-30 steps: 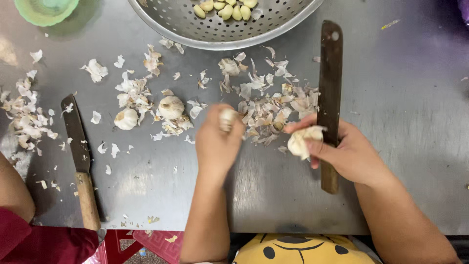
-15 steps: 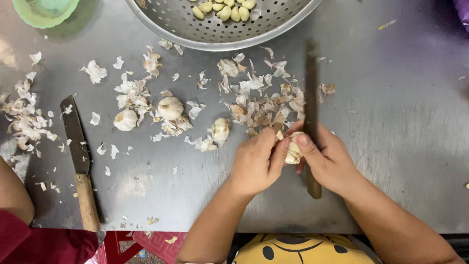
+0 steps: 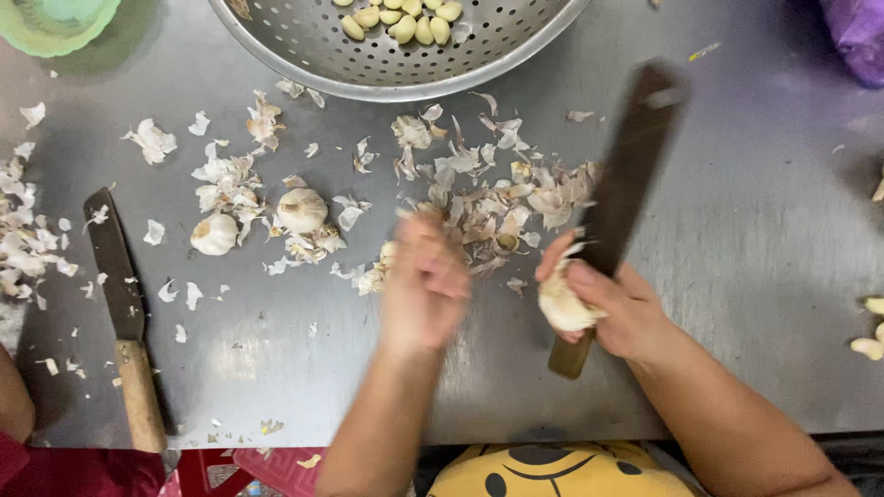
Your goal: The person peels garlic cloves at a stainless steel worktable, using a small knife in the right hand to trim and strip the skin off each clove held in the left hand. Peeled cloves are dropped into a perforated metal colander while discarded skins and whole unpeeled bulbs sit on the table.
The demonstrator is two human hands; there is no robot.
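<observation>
My right hand [image 3: 626, 313] grips a knife [image 3: 631, 175] with a long dark blade and a wooden handle, blade pointing away from me. The same hand presses a partly broken garlic bulb [image 3: 562, 306] against the handle. My left hand [image 3: 424, 281] is blurred, its fingers curled shut, just left of the bulb and apart from it. Nothing shows inside it. It hovers over the steel table [image 3: 755, 230] at the edge of a heap of garlic skins [image 3: 497, 202].
A metal colander [image 3: 304, 78] with peeled cloves [image 3: 401, 20] stands at the back. Two whole garlic bulbs [image 3: 302, 210] [image 3: 214, 235] lie left, beside a second knife [image 3: 120, 285]. Also here are a green bowl [image 3: 55, 23], loose cloves [image 3: 870, 345] and another person's arm [image 3: 14, 405].
My left hand came off the garlic bulb and swung left. My right hand tilted the knife so the blade leans right, still holding the bulb.
</observation>
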